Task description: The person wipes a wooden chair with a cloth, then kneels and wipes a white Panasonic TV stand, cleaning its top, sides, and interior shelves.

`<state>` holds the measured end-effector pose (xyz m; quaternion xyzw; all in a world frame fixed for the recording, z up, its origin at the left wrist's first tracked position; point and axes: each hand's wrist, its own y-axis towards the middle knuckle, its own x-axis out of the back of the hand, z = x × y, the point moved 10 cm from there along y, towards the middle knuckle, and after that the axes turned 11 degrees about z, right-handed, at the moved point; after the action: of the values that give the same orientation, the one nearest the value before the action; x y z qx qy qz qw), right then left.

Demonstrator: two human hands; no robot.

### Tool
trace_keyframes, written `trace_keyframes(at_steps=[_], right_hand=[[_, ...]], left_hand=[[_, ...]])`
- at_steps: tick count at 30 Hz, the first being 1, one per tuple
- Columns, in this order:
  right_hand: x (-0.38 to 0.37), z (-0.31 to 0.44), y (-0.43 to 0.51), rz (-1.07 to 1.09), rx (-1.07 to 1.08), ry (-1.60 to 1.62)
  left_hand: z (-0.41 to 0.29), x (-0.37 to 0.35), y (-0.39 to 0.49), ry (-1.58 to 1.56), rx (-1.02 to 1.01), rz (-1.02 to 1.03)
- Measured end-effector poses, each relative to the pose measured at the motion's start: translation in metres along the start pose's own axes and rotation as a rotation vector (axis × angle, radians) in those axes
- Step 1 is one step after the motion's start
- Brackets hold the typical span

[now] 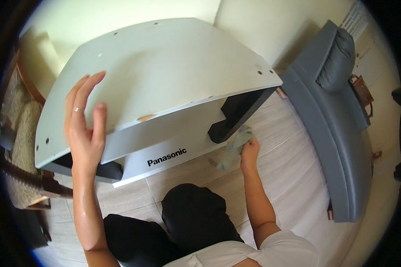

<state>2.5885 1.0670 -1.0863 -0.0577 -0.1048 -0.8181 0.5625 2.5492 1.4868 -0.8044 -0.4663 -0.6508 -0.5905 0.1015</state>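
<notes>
A white Panasonic stand (pixel 173 63) with black legs stands before me, its top chipped along the front edge and marked by several small holes. Over the left part of the top is my left hand (pixel 85 116), fingers spread and nothing in it; whether it touches the surface I cannot tell. My right hand (pixel 250 152) grips a pale green cloth (pixel 238 143), which hangs blurred above the floor beside the stand's right front leg (pixel 220 130). The lower shelf panel (pixel 167 157) bears the maker's name.
A grey padded sofa (pixel 324 123) is at the right. To the left is a wooden-framed seat with a fuzzy cushion (pixel 26 133). Behind the stand rises a pale wall (pixel 254 30). My knees in black are just in front of the stand, over the tiled floor (pixel 280 167).
</notes>
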Motion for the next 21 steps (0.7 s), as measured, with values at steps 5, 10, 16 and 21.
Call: trace_keyframes(at_steps=[5, 10, 16, 21], right_hand=[[-0.057, 0.132, -0.023, 0.092, 0.96, -0.881], [-0.117, 0.099, 0.015, 0.016, 1.142, -2.156], [-0.107, 0.105, 0.075, 0.436, 0.424, -1.994], [-0.149, 0.125, 0.027, 0.23, 1.21, -1.868]], left_hand=[[0.011, -0.002, -0.005, -0.016, -0.026, -0.008], [0.015, -0.002, -0.006, -0.049, -0.005, -0.022], [0.013, -0.004, -0.006, -0.036, -0.032, -0.024], [0.022, -0.006, -0.007, -0.106, 0.039, 0.059]])
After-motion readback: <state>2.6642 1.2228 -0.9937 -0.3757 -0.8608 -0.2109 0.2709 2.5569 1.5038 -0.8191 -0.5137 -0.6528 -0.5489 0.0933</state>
